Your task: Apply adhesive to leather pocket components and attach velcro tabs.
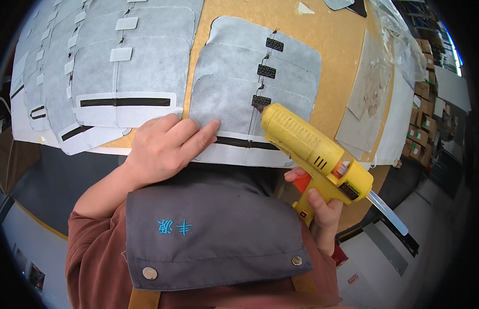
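My right hand (324,208) grips the handle of a yellow hot glue gun (303,136), with a finger at its orange trigger. A clear glue stick (387,212) sticks out of the gun's back end. The dark nozzle is over the lowest black textured patch (260,101) on a stack of grey fabric panels (224,98); contact cannot be made out. Beside the stack's lower left edge rests my left hand (167,144), index finger stretched onto the top panel and the others bent, with nothing visible in it. A black strip (244,142) crosses that panel's lower edge.
More overlapping grey panels (146,72) with light tabs and black strips cover the table's left side. The tan tabletop (337,62) shows around the stack. A stained board (360,92) and clear plastic film (399,41) lie at right. Cardboard boxes (422,126) stand beyond.
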Demonstrator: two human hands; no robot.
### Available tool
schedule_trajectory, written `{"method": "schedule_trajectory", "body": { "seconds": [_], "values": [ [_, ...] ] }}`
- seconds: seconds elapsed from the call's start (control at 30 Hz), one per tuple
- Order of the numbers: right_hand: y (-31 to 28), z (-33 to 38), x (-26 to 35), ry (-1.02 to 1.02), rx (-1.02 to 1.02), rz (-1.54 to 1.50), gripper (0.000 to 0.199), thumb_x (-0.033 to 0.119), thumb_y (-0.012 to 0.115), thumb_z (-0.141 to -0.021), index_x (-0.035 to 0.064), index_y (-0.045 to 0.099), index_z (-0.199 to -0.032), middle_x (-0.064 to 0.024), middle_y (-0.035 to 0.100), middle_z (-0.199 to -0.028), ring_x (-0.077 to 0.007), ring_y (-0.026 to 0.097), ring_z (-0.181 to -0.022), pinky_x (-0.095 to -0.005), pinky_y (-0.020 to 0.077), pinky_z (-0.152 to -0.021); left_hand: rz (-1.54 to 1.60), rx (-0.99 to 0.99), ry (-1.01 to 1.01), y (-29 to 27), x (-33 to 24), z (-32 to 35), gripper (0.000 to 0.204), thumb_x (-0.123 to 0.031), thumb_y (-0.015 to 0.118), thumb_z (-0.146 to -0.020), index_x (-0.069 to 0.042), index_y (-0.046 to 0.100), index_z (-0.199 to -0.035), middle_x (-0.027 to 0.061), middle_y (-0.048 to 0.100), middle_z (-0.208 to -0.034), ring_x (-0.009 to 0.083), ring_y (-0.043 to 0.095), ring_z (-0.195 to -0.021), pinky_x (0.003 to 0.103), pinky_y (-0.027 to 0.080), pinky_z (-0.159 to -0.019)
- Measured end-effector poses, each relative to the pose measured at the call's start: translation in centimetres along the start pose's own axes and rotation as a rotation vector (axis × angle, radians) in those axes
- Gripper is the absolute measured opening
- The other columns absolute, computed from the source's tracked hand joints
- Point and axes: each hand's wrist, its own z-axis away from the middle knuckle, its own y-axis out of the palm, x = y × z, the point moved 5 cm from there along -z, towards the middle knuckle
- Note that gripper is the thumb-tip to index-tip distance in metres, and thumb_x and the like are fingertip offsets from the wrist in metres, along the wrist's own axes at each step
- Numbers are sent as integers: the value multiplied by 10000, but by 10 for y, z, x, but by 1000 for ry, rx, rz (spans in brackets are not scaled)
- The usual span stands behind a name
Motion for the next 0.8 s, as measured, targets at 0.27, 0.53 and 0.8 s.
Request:
{"method": "schedule_trajectory", "body": {
  "seconds": [0.27, 0.53, 0.8],
  "values": [
    [-4, 2, -4, -28, 1, -15, 569, 63, 652, -879, -33, 423, -1391, -219, 605, -1179, -311, 628, -1071, -449, 484, -965, -4, 11, 6, 1, 0, 0, 352, -158, 810, -737, -126, 732, -1078, -32, 497, -690, 121, 461, -554, 275, 375, -465],
    [-7, 1, -5, -22, -48, -34, 559, 67, 653, -869, -36, 446, -1378, -217, 619, -1155, -300, 633, -1052, -441, 486, -963, -10, 34, 5, 1, 0, -1, 354, -162, 811, -742, -122, 732, -1086, -31, 502, -688, 121, 471, -556, 274, 377, -464],
    [-3, -7, -9, -46, -62, -65, 559, 74, 647, -873, -39, 437, -1378, -217, 626, -1129, -292, 636, -1038, -435, 488, -952, -18, 19, 25, 3, 1, -1, 312, -183, 738, -807, -128, 719, -1114, -24, 440, -698, 104, 435, -560, 254, 373, -450]
  ]
}}
